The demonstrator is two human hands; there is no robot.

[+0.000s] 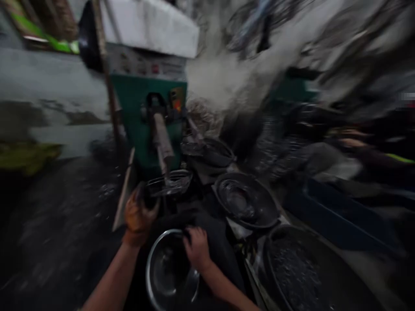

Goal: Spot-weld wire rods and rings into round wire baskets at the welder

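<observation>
My left hand, in an orange glove, is raised in front of a green machine. Its thumb and fingers stand apart in a curve, and nothing is clearly visible between them; blur hides detail. Just beyond it is a wire-rimmed basket or dish below the machine's jutting arm. My bare right hand is closed over the upper right rim of a shiny round metal bowl low in front of me. The bowl's inside looks dark, and a bright curved shape shows near its right side.
To the right stand several dark pans: one with coiled, shiny material, a larger one with small dark pieces, another farther back. A wooden strip leans left of the machine. A person's sleeve shows at far right.
</observation>
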